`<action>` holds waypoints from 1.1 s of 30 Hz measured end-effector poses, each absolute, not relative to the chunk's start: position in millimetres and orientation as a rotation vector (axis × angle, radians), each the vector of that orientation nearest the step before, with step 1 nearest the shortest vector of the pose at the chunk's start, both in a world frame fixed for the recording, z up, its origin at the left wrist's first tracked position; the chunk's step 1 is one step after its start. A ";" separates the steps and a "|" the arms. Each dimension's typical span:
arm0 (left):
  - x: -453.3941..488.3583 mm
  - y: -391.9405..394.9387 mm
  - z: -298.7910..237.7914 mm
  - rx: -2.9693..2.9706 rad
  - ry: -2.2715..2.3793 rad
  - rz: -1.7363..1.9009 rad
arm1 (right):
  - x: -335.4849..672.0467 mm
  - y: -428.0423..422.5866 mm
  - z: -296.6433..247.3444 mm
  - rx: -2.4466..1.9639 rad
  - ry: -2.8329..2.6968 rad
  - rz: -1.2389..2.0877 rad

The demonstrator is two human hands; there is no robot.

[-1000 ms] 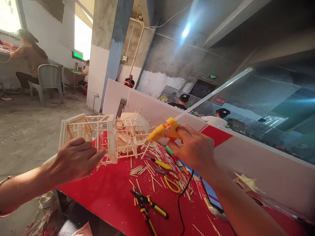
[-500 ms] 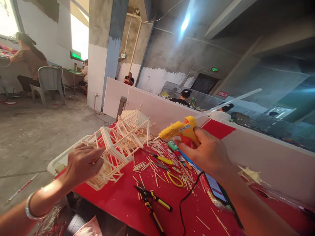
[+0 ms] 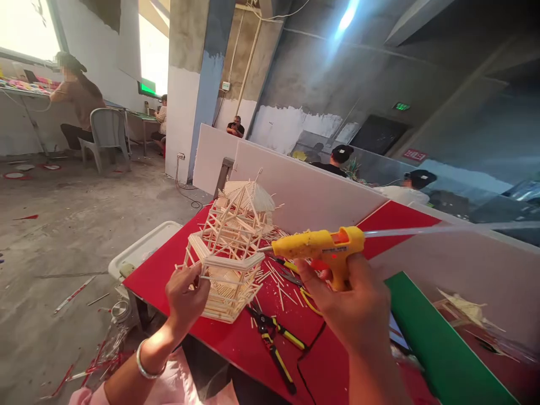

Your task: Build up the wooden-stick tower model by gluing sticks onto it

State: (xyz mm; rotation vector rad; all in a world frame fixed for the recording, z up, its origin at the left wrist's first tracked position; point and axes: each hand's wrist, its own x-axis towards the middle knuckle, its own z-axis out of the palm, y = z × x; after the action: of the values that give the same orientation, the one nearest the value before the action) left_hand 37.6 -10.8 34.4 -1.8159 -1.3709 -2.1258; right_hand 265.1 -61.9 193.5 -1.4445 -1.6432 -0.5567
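Note:
My left hand point(image 3: 185, 295) grips the near end of a wooden stick model point(image 3: 230, 247), a lattice tower lying tilted on the red table point(image 3: 169, 270). In my right hand point(image 3: 354, 306) is a yellow hot glue gun point(image 3: 320, 247), fingers wrapped round its grip. Its nozzle points left and almost touches the model's middle. A clear glue stick point(image 3: 442, 229) sticks out of the gun's back to the right. A black cord point(image 3: 312, 360) trails down from the gun.
Loose sticks point(image 3: 280, 284) and yellow-handled pliers point(image 3: 276, 351) lie on the table below the gun. A white partition point(image 3: 312, 191) lines the far edge, a green sheet point(image 3: 439, 343) lies at right. Several people sit beyond the partition and at far left. A white bin point(image 3: 141, 247) stands left of the table.
My left hand has turned the stick model round and set it nearer the table's front. The glue gun has swung level, its nozzle now close to the model. The view shifted right.

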 end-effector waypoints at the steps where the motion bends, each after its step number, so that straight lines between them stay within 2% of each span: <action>1: 39.9 -11.5 30.5 -1.794 -1.351 -2.129 | 262.3 -61.5 187.9 -1.445 -1.643 -0.509; 7: 52.8 -15.1 -1.2 -1.744 -1.318 -2.073 | 273.5 -70.7 160.2 -1.597 -1.617 -0.165; 14: 63.4 -25.9 -41.8 -1.800 -1.269 -1.906 | 345.9 -133.6 130.3 -2.103 -1.382 0.295; 21: 60.0 -18.1 -68.7 -1.756 -1.357 -1.870 | 392.2 -181.7 76.0 -2.202 -1.298 0.465; 25: 51.5 -19.3 -80.9 -1.813 -1.333 -1.834 | 386.8 -173.5 32.8 -2.139 -1.377 0.502; 33: 47.5 -25.0 -79.2 -2.082 -1.172 -1.735 | 397.4 -131.9 -20.0 -2.394 -1.281 0.336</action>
State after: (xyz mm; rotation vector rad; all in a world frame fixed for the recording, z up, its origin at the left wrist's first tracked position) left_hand 47.5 -25.0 -79.2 -2.0817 -1.1721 -1.7351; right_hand 397.4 -131.9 -20.0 -2.3935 -1.2811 0.3363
